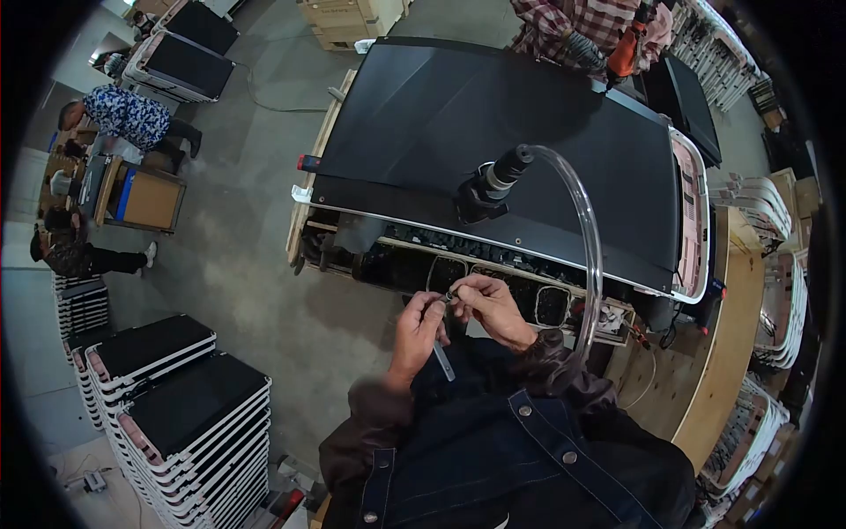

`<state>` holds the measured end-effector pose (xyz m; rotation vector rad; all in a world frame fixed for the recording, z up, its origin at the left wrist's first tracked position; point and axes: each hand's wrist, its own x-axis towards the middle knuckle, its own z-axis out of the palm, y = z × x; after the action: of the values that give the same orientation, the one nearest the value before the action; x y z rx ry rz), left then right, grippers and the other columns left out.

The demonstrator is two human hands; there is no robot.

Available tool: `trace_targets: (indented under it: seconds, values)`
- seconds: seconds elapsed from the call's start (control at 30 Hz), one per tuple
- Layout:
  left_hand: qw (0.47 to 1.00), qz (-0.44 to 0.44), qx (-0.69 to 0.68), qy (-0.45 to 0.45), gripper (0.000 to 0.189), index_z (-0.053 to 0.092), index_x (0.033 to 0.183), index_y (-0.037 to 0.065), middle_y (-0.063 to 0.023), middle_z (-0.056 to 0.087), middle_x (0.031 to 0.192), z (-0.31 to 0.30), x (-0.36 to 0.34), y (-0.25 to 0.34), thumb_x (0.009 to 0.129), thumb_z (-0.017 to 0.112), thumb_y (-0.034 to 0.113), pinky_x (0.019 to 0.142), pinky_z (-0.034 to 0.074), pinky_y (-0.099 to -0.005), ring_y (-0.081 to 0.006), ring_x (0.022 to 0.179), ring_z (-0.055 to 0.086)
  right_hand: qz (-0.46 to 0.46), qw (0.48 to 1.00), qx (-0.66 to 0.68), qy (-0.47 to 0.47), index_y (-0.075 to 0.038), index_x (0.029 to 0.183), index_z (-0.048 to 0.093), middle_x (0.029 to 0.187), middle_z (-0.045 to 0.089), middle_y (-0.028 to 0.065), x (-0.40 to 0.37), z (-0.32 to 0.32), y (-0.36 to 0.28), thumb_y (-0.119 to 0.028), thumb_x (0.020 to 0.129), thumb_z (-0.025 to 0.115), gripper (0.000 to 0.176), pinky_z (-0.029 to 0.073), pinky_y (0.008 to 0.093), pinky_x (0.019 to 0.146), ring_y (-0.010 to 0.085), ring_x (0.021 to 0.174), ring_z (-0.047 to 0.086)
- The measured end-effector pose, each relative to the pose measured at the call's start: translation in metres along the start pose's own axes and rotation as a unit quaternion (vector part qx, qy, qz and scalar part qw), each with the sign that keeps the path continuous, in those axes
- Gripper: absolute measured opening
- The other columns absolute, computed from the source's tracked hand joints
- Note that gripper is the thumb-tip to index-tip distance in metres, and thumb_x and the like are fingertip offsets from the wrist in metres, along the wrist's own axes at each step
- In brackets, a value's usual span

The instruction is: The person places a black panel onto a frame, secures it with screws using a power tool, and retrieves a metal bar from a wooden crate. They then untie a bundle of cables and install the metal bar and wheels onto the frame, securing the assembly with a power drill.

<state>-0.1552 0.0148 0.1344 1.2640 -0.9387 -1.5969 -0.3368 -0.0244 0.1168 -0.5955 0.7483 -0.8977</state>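
I note the left hand (419, 324) and right hand (493, 304) both pinched on a small fitting (449, 295), possibly metal. A clear tube (443, 360) hangs just below the fingertips.

Stacked panels (189, 414) stand left; a plaid-sleeved co-worker (582, 26) works opposite.

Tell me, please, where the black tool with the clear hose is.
In the head view, the black tool lies on the black panel near its front edge, just beyond the right hand, its clear hose arcing rightward.
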Motion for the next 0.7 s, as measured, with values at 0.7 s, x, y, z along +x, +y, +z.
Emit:
trace_targets:
  seconds: [0.7]
  values:
    - [0.995, 0.030, 0.098, 0.018, 0.022, 0.069, 0.097, 0.005, -0.0003, 0.060, 0.088, -0.005, 0.039, 0.010, 0.092, 0.077, 0.024, 0.059, 0.043, -0.0268, -0.0085, 0.075, 0.057, -0.055, 0.988, -0.115, 0.083, 0.000, 0.106, 0.064, 0.084, 0.068, 0.0052, 0.001, 0.012, -0.002, -0.013, 0.101, 0.066, 0.015, 0.054, 0.0274, 0.066, 0.0129, 0.074, 0.067]
